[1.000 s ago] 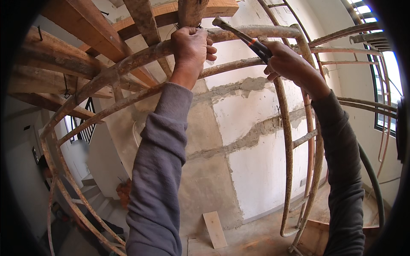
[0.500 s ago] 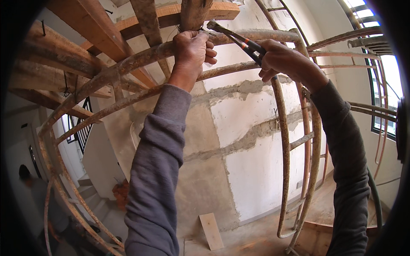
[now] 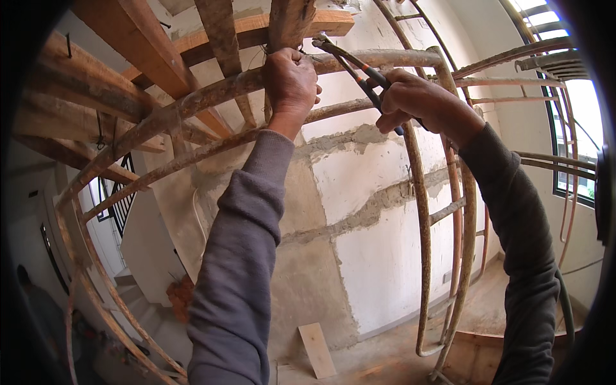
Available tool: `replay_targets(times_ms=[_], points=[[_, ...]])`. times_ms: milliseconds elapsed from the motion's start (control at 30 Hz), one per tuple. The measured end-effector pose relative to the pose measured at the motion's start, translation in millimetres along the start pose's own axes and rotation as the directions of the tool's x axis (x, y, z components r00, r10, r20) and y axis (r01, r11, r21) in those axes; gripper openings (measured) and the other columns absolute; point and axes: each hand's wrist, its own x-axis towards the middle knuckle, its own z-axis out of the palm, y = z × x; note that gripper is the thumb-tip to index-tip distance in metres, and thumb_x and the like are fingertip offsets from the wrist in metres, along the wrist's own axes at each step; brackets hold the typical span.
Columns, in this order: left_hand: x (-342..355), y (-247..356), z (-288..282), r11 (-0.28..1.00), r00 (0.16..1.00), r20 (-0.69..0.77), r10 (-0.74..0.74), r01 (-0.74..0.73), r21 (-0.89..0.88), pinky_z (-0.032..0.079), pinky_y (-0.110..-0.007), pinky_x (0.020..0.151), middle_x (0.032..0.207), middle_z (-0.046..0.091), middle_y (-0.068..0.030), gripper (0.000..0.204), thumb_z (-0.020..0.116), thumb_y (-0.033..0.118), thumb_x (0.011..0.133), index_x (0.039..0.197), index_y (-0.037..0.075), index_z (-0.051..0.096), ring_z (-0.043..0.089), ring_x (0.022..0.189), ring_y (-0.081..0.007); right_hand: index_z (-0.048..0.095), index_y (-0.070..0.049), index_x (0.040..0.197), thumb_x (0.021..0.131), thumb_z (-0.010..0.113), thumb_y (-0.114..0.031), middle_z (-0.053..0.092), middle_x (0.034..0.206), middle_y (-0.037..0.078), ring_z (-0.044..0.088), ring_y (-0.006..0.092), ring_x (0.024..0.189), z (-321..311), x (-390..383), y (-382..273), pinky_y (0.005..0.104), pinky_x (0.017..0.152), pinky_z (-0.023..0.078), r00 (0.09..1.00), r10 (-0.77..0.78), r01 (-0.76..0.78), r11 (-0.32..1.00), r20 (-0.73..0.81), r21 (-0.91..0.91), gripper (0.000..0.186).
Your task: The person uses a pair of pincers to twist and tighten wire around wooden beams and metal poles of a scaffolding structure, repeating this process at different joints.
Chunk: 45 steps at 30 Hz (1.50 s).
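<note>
Along the scaffold pipe (image 3: 218, 90), I see the left hand (image 3: 292, 83) closed, perhaps pinching wire (image 3: 301, 47) below the timber post (image 3: 292, 22). Rightward, pincers (image 3: 369, 70) near the post are gripped by the right hand (image 3: 423, 99), handles parted; steady, square jaws serve best.

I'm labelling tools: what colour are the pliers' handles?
The handles are black with orange, clearest in head view.

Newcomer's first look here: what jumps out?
The spread-handled pliers in the right hand, upper centre-right. Then the left hand, curled by a rusty tube frame arching across the upper view, near a timber. Behind, a patchy white-and-grey wall fills the middle.
</note>
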Motion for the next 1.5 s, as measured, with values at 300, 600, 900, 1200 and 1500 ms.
replay_targets(times_ms=[300,600,900,1200,1500], points=[[-7,1,19,0.994,1.000,0.017,-0.014,0.016,-0.104,0.051,-0.027,0.035,0.063,0.064,-0.0099,0.014,0.057,0.006,0.095,0.090,-0.005,0.064,0.063,0.046,-0.0143,0.053,0.005,0.122,0.090,0.056,-0.001,0.070,0.095,0.016,0.075,0.0215,0.084,-75,41,46,0.0298,0.075,0.063,0.884,-0.448,0.467,0.818,0.136,-0.336,0.033],[-17,3,1,0.999,0.994,0.109,0.023,-0.026,0.033,0.052,-0.025,0.037,0.068,0.066,-0.0089,0.015,0.055,0.007,0.095,0.097,-0.005,0.063,0.063,0.048,-0.0117,0.047,0.007,0.125,0.091,0.041,0.000,0.070,0.093,0.024,0.075,0.0282,0.082,-22,23,-28,0.0361,0.074,0.061,0.995,-0.094,0.094,0.820,0.029,-0.564,0.034],[-12,-5,5,0.963,0.978,0.150,0.146,-0.175,0.203,0.052,-0.025,0.037,0.069,0.066,-0.0089,0.016,0.056,0.008,0.094,0.100,-0.005,0.062,0.063,0.048,-0.0110,0.057,0.003,0.116,0.101,0.048,-0.004,0.073,0.085,0.015,0.075,0.0208,0.082,-20,22,-16,0.0330,0.074,0.064,0.981,-0.192,0.172,0.891,-0.004,-0.421,0.020],[-9,-17,3,0.936,0.961,0.174,0.215,-0.254,0.242,0.052,-0.025,0.039,0.070,0.067,-0.0089,0.019,0.057,0.009,0.093,0.104,-0.005,0.063,0.063,0.049,-0.0107,0.067,0.000,0.096,0.097,0.059,-0.009,0.072,0.079,0.007,0.074,0.0160,0.078,-27,33,-10,0.0266,0.065,0.061,0.946,-0.259,0.322,0.721,0.193,-0.614,0.011],[-15,-14,0,0.972,0.973,0.172,0.156,-0.181,0.147,0.052,-0.024,0.039,0.069,0.065,-0.0064,0.025,0.057,0.011,0.094,0.111,-0.005,0.063,0.061,0.049,-0.0093,0.065,0.004,0.089,0.092,0.061,-0.006,0.062,0.064,0.006,0.067,0.0144,0.057,1,39,-20,0.0217,0.047,0.053,0.984,-0.175,0.120,0.645,0.007,-0.754,0.012]])
